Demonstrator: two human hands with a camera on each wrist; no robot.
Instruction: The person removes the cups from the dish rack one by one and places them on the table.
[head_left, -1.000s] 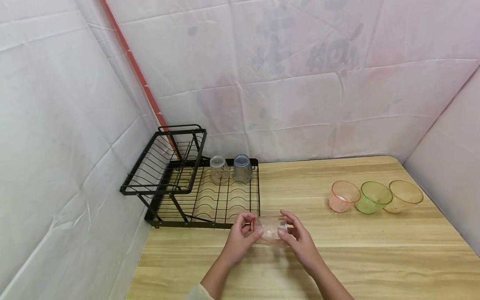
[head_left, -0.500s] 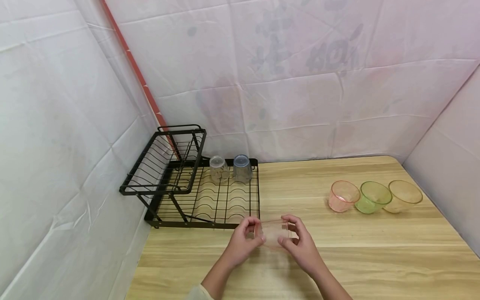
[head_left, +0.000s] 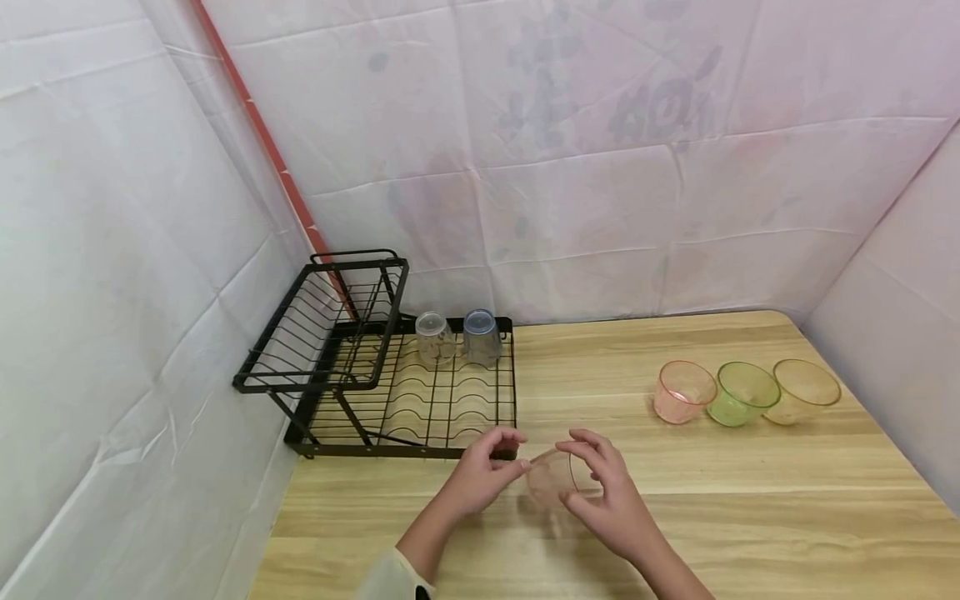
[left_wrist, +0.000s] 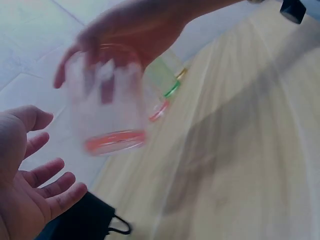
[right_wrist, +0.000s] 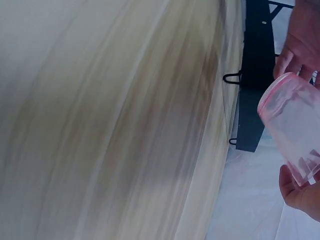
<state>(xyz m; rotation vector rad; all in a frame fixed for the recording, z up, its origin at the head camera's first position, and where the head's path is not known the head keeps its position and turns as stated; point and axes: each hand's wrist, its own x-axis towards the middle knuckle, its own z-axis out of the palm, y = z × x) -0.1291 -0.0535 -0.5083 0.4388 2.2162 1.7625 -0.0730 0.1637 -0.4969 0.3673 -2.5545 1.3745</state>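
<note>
A clear cup with a pinkish tint is held tilted above the table, its base ringed in pink-red in the left wrist view. My right hand grips it around the rim end, thumb on the near side and fingers on the far side. Close to its other end is my left hand, fingers spread and relaxed. A gap shows between the left fingers and the cup in the left wrist view. Part of the cup is cut off by the frame edge in the right wrist view.
A black two-tier dish rack stands left. On its lower tier, a clear glass and a bluish glass sit upside down. To the right, pink, green and yellow cups stand upright on the wooden table.
Both hands held the cup level between them earlier. The left hand has let go and drawn slightly away, while the right hand has tilted the cup.
</note>
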